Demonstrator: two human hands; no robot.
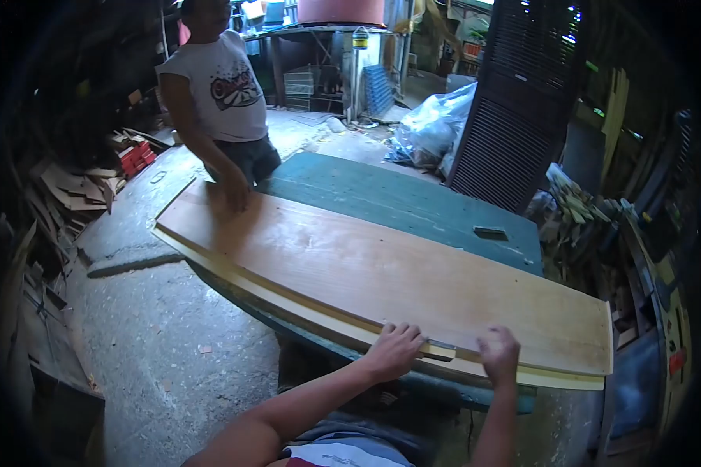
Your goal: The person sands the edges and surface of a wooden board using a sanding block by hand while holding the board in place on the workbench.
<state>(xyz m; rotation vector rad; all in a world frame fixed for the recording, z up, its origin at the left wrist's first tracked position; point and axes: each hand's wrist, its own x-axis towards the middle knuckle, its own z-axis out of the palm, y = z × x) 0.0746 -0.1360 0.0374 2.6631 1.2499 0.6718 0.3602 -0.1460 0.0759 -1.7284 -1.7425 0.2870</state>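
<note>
A long, pale brown wooden panel lies across a green table. Along its near edge runs a thin wooden strip, which ends between my two hands. My left hand is closed over this strip, fingers on top, and a short dark line shows just beyond the fingertips. To the right of the strip's end, my right hand is held over the panel's near edge with its fingers curled in. Whether it pinches something small is hidden.
A person in a sleeveless white shirt stands at the panel's far left end, one hand low over it. A small dark block rests on the green table. A dark louvered door leans behind; wood scraps lie left.
</note>
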